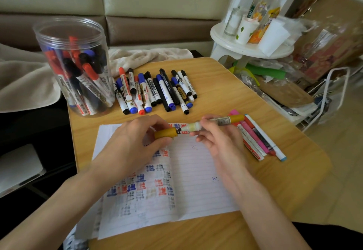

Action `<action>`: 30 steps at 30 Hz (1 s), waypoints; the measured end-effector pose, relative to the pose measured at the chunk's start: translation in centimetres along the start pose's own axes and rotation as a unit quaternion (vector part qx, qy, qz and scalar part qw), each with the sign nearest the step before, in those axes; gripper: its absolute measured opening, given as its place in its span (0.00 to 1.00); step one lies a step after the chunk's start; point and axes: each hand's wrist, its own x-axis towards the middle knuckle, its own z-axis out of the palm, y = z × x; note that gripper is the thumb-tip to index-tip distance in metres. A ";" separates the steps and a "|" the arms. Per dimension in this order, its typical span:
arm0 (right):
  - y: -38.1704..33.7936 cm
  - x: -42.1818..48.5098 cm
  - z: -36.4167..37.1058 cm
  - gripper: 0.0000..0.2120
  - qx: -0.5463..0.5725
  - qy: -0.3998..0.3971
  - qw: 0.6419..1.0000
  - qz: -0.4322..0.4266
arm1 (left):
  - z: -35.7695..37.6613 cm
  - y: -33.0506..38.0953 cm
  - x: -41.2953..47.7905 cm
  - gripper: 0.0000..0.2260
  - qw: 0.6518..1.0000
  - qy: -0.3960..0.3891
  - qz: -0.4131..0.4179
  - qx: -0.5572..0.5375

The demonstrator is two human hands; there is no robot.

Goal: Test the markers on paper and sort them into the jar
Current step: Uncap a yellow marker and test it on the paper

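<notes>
Markers (157, 90) with black, blue and red caps lie in a loose row on the far part of the wooden table (235, 84). They are just to the right of a clear plastic jar (68, 24), which stands upright at the table's left rear corner with more red, blue and black ones leaning inside it.

From the head camera, a sheet of lined paper (196, 171) lies in front of the person. Its left half is covered in red, blue and grey test marks, and its right half is nearly bare (only a few small blue dots).

Above the paper's far edge, the left hand (135, 139) pinches a mustard-coloured cap (166, 133) between thumb and curled fingers. The right hand (216, 137) grips an uncapped marker (218, 122) by its clear barrel, fingers curled round it. Its pale tip points left toward the cap's open end; tip and cap are near each other but apart. The marker's mustard rear end sticks out to the right of the hand.

Near that end, a small bunch of coloured pens (255, 139) (pink, orange, one white with a blue end) lies side by side on the table, just right of the paper.

Behind the table a cream cloth (147, 55) is bunched against a sofa. A white stool (251, 47) to the right carries bottles and a paper cup.
</notes>
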 end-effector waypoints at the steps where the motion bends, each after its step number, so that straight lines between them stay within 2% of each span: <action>1: 0.0 -0.1 0.0 0.05 -0.008 -0.008 1.000 -0.001 | 0.0 0.1 0.0 0.11 1.000 0.001 0.001 -0.002; 4: 0.2 -0.5 0.0 0.04 -0.031 -0.047 0.998 -0.003 | 0.1 0.4 0.1 0.10 1.000 0.010 0.014 -0.009; 8: 0.2 -0.5 -0.2 0.12 -0.058 -0.078 0.995 0.007 | 0.0 0.5 0.1 0.10 0.999 0.020 0.026 -0.012; 12: -0.3 -0.2 -1.1 0.15 -0.093 -0.079 0.992 0.023 | 0.0 0.4 0.2 0.15 0.998 0.011 0.042 -0.038; 21: -1.2 -0.2 -1.7 0.14 -0.086 -0.117 0.989 0.020 | -0.1 1.0 0.1 0.17 0.995 0.020 0.073 -0.060; 27: -1.1 -0.4 -1.3 0.18 -0.070 -0.122 0.990 0.009 | -0.3 1.6 -0.2 0.18 0.993 0.048 0.085 -0.064; 30: -1.3 -0.4 -1.3 0.16 -0.065 -0.131 0.989 -0.002 | -0.4 1.9 -0.3 0.18 0.992 0.057 0.090 -0.064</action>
